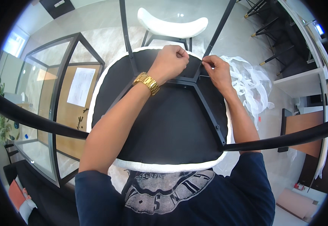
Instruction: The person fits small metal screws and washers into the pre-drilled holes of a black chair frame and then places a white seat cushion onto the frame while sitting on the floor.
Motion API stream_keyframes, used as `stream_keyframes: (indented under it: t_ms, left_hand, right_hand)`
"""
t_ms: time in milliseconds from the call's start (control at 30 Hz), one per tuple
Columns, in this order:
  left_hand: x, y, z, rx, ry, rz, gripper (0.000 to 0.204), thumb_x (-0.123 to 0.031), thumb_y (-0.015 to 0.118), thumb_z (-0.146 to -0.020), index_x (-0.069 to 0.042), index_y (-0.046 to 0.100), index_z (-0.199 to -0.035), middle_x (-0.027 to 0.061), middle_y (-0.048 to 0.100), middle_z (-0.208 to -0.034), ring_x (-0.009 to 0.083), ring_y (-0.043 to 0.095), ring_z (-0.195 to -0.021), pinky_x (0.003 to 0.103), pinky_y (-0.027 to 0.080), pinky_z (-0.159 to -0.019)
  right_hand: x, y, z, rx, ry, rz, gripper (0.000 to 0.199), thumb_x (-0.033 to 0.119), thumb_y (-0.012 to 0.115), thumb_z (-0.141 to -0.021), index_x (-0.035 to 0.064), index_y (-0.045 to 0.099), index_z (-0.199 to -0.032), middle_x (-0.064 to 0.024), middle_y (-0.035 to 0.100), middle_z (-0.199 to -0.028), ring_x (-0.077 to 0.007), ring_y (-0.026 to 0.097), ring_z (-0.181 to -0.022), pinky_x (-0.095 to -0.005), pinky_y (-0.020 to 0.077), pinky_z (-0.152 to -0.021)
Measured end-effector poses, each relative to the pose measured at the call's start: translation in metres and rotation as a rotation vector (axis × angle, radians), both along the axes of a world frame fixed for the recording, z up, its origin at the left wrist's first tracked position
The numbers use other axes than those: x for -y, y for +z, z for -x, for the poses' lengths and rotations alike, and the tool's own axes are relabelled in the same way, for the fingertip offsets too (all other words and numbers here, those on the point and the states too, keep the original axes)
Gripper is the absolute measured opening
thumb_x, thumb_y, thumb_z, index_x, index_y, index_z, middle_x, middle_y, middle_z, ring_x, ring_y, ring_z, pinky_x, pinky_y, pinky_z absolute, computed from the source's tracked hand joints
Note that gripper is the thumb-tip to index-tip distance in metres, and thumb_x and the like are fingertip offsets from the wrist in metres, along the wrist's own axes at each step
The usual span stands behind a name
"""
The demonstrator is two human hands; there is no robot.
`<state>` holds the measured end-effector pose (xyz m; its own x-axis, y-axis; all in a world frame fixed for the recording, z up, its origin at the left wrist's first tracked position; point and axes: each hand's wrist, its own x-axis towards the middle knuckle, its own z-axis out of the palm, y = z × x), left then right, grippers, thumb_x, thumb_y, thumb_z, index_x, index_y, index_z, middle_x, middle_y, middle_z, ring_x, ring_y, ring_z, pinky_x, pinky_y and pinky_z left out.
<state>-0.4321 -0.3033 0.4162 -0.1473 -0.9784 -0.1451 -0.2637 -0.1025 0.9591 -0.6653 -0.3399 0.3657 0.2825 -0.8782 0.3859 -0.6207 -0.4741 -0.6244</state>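
Upturned chair seat [164,124] lies underside-up (legs skyward), exposing its black metal frame [205,101]; left hand [169,62] fisted, contents unclear, right hand [216,69] pinching something small at the far joint.

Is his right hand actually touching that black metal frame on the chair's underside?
Touching. The head view shows the right hand with fingertips pinched on the black frame.
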Motion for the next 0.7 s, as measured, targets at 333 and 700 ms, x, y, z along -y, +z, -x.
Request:
stream_keyframes:
  t_ms: [333,700]
  left_hand:
    - [-0.110,0.053,-0.050,0.165,-0.058,0.107,0.010,0.002,0.065,-0.091,0.004,0.066,-0.100,0.0068,0.071,-0.085,0.0112,0.068,-0.078,0.026,0.053,-0.072]
    - [-0.238,0.008,-0.089,-0.009,0.102,0.098,0.016,-0.003,0.069,-0.091,-0.001,0.066,-0.107,0.0116,0.075,-0.089,0.0232,0.075,-0.081,0.031,0.058,-0.074]
  right_hand:
    - [0.004,-0.005,-0.001,0.043,-0.002,-0.049,0.014,0.006,0.073,-0.089,-0.0013,0.073,-0.101,-0.0146,0.075,-0.091,-0.0244,0.074,-0.084,-0.0337,0.0565,-0.078]
    - [0.008,-0.029,0.020,-0.020,0.028,-0.012,0.018,0.007,0.069,-0.096,-0.0017,0.074,-0.111,-0.0108,0.075,-0.105,-0.0162,0.069,-0.097,-0.0320,0.0545,-0.091]
